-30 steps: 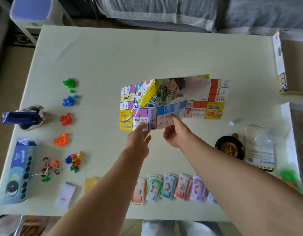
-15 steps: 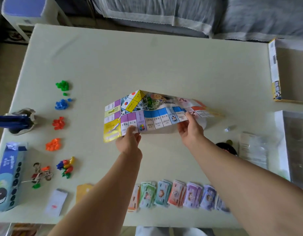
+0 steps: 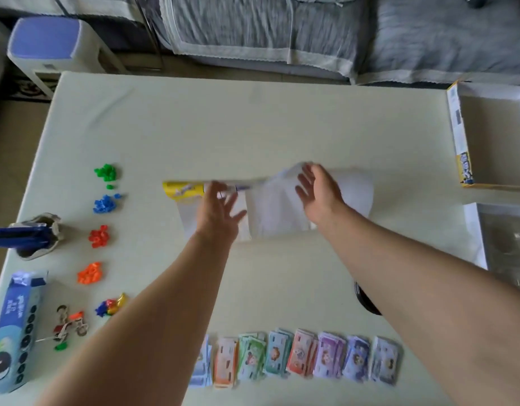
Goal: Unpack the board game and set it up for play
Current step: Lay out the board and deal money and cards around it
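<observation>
left hand (image 3: 220, 213) and right hand (image 3: 320, 193) over board (image 3: 275, 218)

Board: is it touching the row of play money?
Apart. The head view shows the board mid-table and the play money along the near edge, with a strip of bare table between them.

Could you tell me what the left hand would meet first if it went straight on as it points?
Most likely the board, whose raised fold sits ahead of the left hand; beyond lies the table. Height is unclear.
</observation>
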